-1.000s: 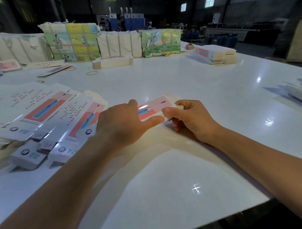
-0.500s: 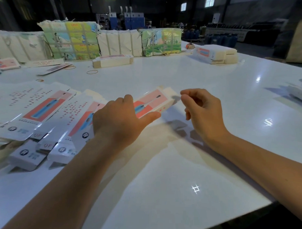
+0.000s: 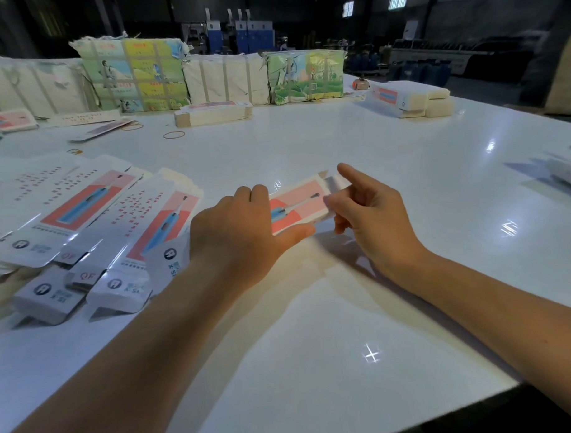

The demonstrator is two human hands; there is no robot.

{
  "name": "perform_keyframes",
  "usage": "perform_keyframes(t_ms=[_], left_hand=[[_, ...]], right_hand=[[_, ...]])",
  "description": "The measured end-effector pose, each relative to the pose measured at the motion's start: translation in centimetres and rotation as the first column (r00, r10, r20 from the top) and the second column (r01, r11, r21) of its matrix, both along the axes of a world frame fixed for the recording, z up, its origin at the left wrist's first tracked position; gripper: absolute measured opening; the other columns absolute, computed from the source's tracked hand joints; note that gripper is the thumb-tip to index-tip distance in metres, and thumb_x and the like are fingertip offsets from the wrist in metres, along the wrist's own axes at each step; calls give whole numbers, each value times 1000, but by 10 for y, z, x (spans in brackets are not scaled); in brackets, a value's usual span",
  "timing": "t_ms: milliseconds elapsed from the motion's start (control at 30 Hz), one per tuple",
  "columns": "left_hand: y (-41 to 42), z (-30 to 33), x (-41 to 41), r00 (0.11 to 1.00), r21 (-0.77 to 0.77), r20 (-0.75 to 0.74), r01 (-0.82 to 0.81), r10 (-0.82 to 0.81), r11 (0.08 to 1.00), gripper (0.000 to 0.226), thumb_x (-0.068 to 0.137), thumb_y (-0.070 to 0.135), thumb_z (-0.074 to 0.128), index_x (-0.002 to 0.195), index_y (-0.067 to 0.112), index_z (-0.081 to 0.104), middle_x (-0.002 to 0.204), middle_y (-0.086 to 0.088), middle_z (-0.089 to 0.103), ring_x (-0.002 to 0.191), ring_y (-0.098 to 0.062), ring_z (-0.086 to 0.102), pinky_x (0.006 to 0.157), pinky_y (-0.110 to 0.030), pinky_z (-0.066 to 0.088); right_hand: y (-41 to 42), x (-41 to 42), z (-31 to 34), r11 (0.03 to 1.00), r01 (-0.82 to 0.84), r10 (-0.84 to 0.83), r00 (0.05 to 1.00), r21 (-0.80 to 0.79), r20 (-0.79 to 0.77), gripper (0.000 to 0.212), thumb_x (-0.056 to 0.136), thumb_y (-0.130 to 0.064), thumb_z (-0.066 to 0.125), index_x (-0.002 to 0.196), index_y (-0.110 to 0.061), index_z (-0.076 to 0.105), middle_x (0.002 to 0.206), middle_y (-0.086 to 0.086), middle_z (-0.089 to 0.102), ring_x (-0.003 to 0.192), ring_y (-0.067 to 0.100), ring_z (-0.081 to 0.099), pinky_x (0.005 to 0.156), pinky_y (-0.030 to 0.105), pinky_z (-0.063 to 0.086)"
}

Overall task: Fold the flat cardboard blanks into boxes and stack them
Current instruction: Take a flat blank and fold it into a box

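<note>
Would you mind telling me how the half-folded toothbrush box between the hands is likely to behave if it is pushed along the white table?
The toothbrush box is thin printed card, so it is probably light and dents easily. The white table is glossy with reflections, so the box would likely slide freely. Its end flap stands open near the right hand, so it may catch or bend; the left hand steadies it.
</note>
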State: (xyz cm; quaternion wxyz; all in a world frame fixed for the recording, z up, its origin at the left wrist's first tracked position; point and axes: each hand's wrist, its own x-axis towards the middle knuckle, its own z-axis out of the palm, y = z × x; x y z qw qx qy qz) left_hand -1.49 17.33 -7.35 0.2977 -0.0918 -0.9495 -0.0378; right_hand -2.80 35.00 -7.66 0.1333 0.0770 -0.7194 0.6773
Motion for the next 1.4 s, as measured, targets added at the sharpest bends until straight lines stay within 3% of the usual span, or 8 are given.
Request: perform_keyframes(t_ms=[400,600,767,900,967,1033,1233,1400], left_hand=[[7,0,6,998,10,-15,57,-56,998,84,69,78,13,93,10,56,80,-6,60,62,-21,55,50,-28,44],[8,1,8,998,-22,-18,55,-55,998,77,73,74,21,94,9,56,79,-6,60,60,-16,45,49,-23,32],[5,1,5,1000,-19,-11,-26,26,999,83,65,81,6,99,18,48,86,1,55,68,-14,48,54,-24,34],[6,0,5,999,18,-3,-36,36,999,84,61,83,3,100,22,46,89,4,56,71,-12,50,54,-24,32],[9,-1,5,1000,21,-7,-28,28,999,84,61,83,5,100,22,46,90,4,57,71,-13,52,53,-23,32],[12,-1,7,1000,31,-18,-14,14,999,86,62,83,4,101,20,48,89,3,58,69,-13,52,52,-23,33],[15,-1,14,997,71,-14,76,-75,995,92,65,80,5,106,12,51,93,-3,61,73,-19,59,57,-25,45],[19,1,22,995,18,-18,97,-97,995,89,74,77,8,101,6,55,83,-8,58,68,-23,56,53,-29,37]], right_hand=[[-1,4,2,983,36,-31,999,179,-33,18,89,-3,53,82,-10,68,70,-3,64,48,2,50,51,17,42],[-1,3,1,973,24,-10,998,232,-61,24,92,-4,49,85,-18,67,73,-10,64,55,0,53,58,15,41],[4,0,5,878,225,-169,972,424,-166,35,89,-28,64,122,-22,58,122,3,43,105,3,47,92,15,41],[6,-4,11,994,56,-33,974,-94,223,84,80,-17,73,146,-24,22,143,11,40,113,23,56,88,36,51],[7,-5,13,781,-100,366,873,-616,323,58,80,-1,66,130,-15,41,128,21,57,95,28,67,73,39,59],[7,-5,15,669,-155,504,813,-727,291,22,80,1,59,102,0,60,107,21,67,91,30,68,71,39,60],[0,1,5,998,-48,49,999,-38,22,14,93,-11,50,86,-8,62,75,2,70,71,15,70,67,28,58],[2,11,1,821,180,-13,955,542,-298,18,97,-16,39,84,-18,52,67,-7,58,62,3,56,54,12,39]])
